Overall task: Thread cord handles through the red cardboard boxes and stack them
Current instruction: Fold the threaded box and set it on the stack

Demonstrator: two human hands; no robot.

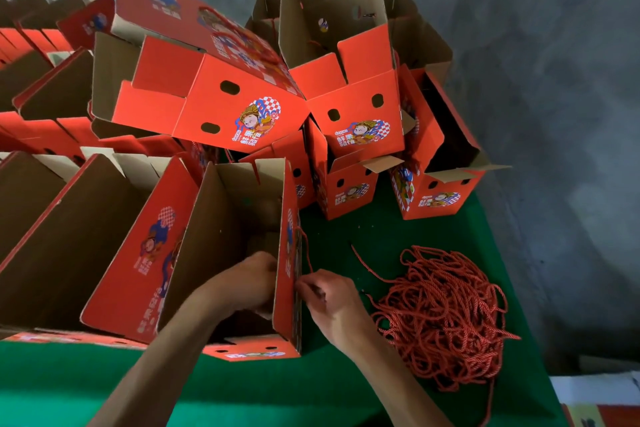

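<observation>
Open box (239,253) at table's (104,385) near edge, light, stiff, dentable cardboard, best braced at wall; left hand (254,282) reaches inside, grip unclear, right hand (329,302) pinches limp twisted cord (304,246) against red outer wall, likely near its end.

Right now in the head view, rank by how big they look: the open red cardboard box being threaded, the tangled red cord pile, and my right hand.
1. Open red cardboard box
2. Tangled red cord pile
3. Right hand, nearest the camera yet smallest
</observation>
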